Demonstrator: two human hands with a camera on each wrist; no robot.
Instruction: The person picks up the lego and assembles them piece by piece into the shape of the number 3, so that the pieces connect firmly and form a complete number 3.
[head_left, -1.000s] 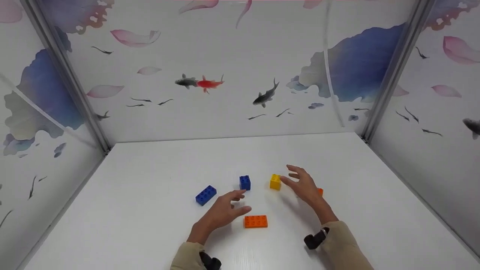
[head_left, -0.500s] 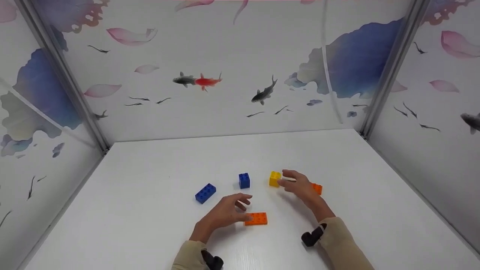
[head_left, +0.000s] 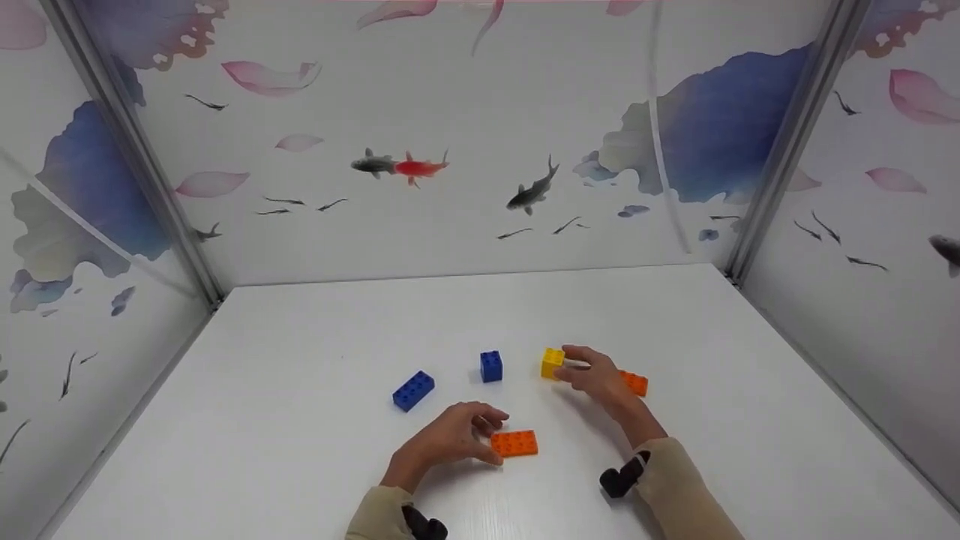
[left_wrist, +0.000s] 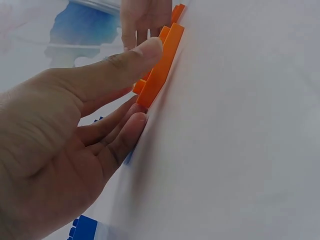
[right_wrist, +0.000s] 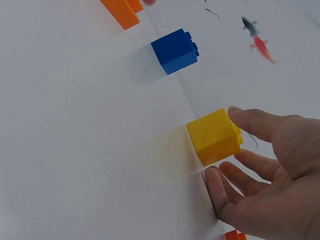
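"What sits closest to you?"

"My left grip (head_left: 454, 436). It is released, thumb and fingers parted around the left end of the near orange brick (head_left: 515, 443), which lies flat, farthest of all the bricks from the far edge of the bench (head_left: 292, 420). I cannot tell whether my thumb touches it."

"And beyond that?"

"The long blue brick (head_left: 413, 391) lies slanted, nearest the left edge. The second orange brick (head_left: 635, 383) is nearest the right edge, partly hidden by my right grip (head_left: 598, 377)."

"How is that one?"

"Released too, its digits spread about the right side of the yellow brick (head_left: 551, 363). Whether the thumb presses there, I cannot tell."

"Farther still?"

"The small blue brick (head_left: 491, 366) stands left of the yellow one. Past the far edge rises a wall (head_left: 420, 97) printed with fish (head_left: 529, 192)."
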